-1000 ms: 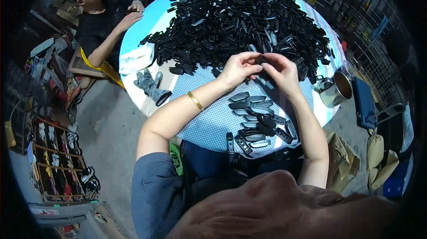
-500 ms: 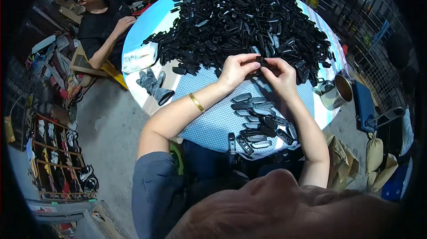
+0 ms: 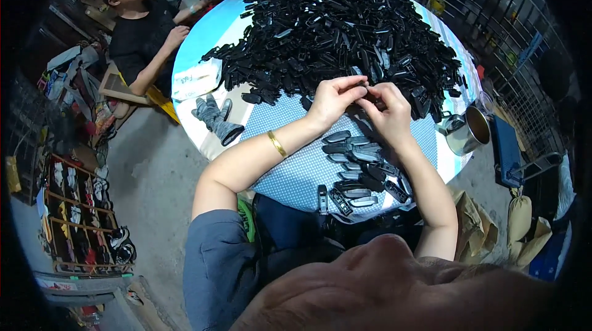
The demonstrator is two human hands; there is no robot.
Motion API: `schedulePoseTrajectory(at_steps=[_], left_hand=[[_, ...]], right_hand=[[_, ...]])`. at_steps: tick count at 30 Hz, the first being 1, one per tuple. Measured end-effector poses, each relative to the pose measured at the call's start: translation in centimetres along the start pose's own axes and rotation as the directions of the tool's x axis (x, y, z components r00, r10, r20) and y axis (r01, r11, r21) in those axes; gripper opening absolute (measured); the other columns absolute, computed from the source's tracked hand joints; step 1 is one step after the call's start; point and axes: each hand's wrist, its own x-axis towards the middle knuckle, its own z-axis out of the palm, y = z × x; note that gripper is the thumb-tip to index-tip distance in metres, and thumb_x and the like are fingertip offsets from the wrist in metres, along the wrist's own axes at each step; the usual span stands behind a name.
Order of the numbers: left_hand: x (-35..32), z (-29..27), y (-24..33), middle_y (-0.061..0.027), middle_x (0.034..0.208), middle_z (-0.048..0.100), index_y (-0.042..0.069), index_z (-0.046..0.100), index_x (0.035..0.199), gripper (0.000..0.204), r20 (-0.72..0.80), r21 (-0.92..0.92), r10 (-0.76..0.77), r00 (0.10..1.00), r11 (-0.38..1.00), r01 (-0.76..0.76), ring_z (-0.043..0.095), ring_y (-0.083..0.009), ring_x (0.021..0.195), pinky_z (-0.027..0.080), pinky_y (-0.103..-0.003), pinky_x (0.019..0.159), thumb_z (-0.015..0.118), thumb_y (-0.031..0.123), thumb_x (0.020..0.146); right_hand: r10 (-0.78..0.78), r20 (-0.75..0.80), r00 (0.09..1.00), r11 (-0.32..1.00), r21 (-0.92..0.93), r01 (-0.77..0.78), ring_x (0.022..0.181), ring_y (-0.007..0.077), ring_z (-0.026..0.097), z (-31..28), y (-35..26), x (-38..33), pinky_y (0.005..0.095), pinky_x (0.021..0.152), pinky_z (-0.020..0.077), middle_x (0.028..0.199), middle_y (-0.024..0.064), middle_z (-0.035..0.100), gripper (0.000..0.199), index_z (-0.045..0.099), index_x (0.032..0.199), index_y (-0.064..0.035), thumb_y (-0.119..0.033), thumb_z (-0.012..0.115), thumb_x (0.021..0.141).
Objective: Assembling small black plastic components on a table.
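Observation:
My left hand (image 3: 330,103) and my right hand (image 3: 391,110) meet fingertip to fingertip at the near edge of a big heap of black plastic pieces (image 3: 327,29). Both are closed in a pinch on a small black plastic piece, mostly hidden by the fingers. Below them, between my forearms, lies a smaller group of long black and grey plastic pieces (image 3: 354,157) on a blue patterned cloth (image 3: 280,174). Some of these pieces lie close to my right forearm.
Left on the round table (image 3: 185,53) are a white packet (image 3: 197,79) and a grey glove (image 3: 216,122). A metal mug (image 3: 467,134) stands near the right rim. Across to the left sits another person (image 3: 140,44). A blue folding trolley (image 3: 507,149) is beyond the mug.
My hands stay together with fingers shifted, and the black piece shows less between them. The other person's far hand has drawn back from the table's edge and looks blurred.

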Motion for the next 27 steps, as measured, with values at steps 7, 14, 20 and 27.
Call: schedulePoseTrajectory(at_steps=[7, 14, 20, 27], left_hand=[[0.4, -1.0, 0.7, -0.0079, 0.097, 0.064, -0.002, 0.061, 0.106, 0.023, 0.124, -0.036, 0.002, 0.992, 0.999, 0.002, 0.059, -0.0117, 0.087, 0.048, -0.024, 0.079, 0.054, 0.002, 0.084], [0.4, -1.2, 1.9, -0.0068, 0.096, 0.065, -0.001, 0.063, 0.104, 0.021, 0.178, 0.078, 0.032, 0.984, 0.996, -0.047, 0.059, -0.0108, 0.087, 0.047, -0.023, 0.078, 0.056, 0.006, 0.086], [-0.5, -0.5, 3.7, -0.0077, 0.088, 0.067, 0.003, 0.062, 0.106, 0.031, 0.346, 0.557, -0.001, 0.938, 0.805, -0.205, 0.062, -0.0109, 0.075, 0.050, -0.025, 0.069, 0.067, 0.012, 0.077], [0.0, 0.1, 0.3, -0.0114, 0.084, 0.062, 0.002, 0.065, 0.093, 0.024, 0.500, 0.539, 0.002, 0.866, 0.782, -0.313, 0.060, -0.0223, 0.081, 0.047, -0.032, 0.072, 0.062, 0.022, 0.081]], right_hand=[[0.287, 0.396, 0.872, 0.890, 0.227, -0.396, 0.074, 0.0162, 0.061, -0.5, 0.6, 0.3, 0.0295, 0.065, 0.0482, 0.081, 0.0118, 0.063, 0.028, 0.063, 0.086, 0.0020, -0.022, 0.070, 0.075], [0.221, 0.375, 0.900, 0.949, 0.129, -0.287, 0.064, 0.0136, 0.059, -1.2, 0.4, 0.4, 0.0283, 0.058, 0.0451, 0.079, 0.0084, 0.065, 0.025, 0.065, 0.091, 0.0013, -0.020, 0.067, 0.078], [0.437, 0.294, 0.850, 0.733, 0.431, -0.526, 0.072, 0.0101, 0.058, -3.1, 4.6, 1.6, 0.0242, 0.064, 0.0476, 0.087, 0.0059, 0.065, 0.024, 0.060, 0.105, 0.0017, -0.013, 0.058, 0.086], [0.039, 0.011, 0.999, 0.963, -0.268, -0.035, 0.071, 0.0223, 0.060, -1.1, 4.7, 1.5, 0.0284, 0.062, 0.0475, 0.083, 0.0081, 0.060, 0.021, 0.063, 0.097, -0.0023, -0.014, 0.062, 0.080]])
